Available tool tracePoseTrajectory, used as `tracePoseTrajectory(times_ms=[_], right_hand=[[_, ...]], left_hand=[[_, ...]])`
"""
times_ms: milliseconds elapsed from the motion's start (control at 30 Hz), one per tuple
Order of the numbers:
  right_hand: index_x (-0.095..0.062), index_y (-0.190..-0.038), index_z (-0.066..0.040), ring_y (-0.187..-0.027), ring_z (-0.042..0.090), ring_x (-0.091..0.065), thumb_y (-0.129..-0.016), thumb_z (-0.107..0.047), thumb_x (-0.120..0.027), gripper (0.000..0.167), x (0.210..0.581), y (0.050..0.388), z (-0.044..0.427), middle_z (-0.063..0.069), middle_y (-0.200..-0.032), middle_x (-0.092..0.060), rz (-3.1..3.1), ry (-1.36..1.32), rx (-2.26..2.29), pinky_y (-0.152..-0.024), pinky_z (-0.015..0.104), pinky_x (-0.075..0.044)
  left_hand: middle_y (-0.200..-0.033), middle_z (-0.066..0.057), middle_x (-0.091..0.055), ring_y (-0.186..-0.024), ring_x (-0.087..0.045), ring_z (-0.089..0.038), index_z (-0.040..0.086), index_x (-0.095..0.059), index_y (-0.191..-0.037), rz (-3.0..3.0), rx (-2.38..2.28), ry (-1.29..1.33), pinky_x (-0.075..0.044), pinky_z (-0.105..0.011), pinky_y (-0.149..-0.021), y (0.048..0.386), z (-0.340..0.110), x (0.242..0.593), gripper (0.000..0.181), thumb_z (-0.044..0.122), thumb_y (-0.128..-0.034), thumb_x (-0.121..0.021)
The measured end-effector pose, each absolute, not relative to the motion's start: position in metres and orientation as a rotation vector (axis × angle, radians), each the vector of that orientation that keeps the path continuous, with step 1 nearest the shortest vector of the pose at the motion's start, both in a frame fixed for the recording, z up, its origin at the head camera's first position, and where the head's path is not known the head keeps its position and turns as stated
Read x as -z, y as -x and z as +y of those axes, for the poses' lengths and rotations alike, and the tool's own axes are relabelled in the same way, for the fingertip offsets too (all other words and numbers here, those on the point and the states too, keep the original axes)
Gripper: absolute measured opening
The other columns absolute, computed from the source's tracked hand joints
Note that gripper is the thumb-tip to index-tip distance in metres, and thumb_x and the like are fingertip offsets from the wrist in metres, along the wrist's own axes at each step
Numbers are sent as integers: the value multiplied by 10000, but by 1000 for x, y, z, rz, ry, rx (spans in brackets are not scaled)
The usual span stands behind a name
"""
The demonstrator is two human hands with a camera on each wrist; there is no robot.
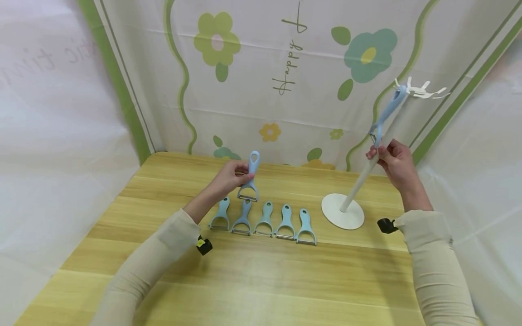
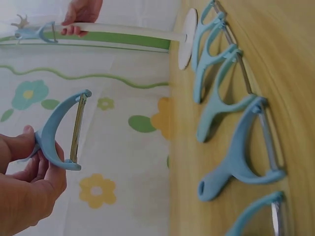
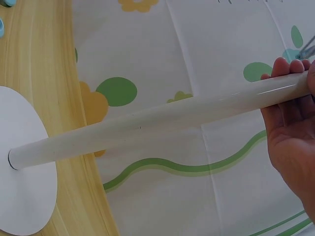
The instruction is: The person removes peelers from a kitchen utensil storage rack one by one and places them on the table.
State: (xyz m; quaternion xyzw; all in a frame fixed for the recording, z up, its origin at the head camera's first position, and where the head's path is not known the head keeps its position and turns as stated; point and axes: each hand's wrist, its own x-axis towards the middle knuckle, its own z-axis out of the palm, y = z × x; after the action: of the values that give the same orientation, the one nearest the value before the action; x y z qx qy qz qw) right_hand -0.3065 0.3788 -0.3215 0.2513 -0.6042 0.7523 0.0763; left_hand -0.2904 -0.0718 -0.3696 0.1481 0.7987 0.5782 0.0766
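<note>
My left hand (image 1: 233, 177) pinches a light blue Y-shaped peeler (image 1: 253, 164) by its handle, raised above the table, handle hole up and blade down. The left wrist view shows its curved fork (image 2: 50, 129) and metal blade. Farther right, my right hand (image 1: 397, 165) grips the upper pole of a white stand (image 1: 360, 184); in the right wrist view, fingers (image 3: 290, 110) wrap the pole (image 3: 162, 118). Another blue peeler (image 1: 387, 113) hangs by its handle from a hook of the stand's white hook top (image 1: 424, 90), its fork just above that hand.
Several blue and blue-green peelers (image 1: 267, 213) lie in a row on the wooden table (image 1: 261, 276), handles toward the back. The stand's round white base (image 1: 334, 217) rests right of them. A flowered curtain (image 1: 253, 90) closes off the back.
</note>
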Motion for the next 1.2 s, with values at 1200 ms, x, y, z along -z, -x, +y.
tracePoseTrajectory(times_ms=[1200], right_hand=[[-596,-1018,53,-773,171,-710,-999,-22,-531,100,322,307,377,100,-843,-703,-1801,-718,-2275,-785,232,-595]], left_hand=[[-1080,-219,-641,-928,-629,-223,-145,-557,-1239,2578,-1427,-127,-558,-306,-789,270,-188,439,343,110,-1010,-571]])
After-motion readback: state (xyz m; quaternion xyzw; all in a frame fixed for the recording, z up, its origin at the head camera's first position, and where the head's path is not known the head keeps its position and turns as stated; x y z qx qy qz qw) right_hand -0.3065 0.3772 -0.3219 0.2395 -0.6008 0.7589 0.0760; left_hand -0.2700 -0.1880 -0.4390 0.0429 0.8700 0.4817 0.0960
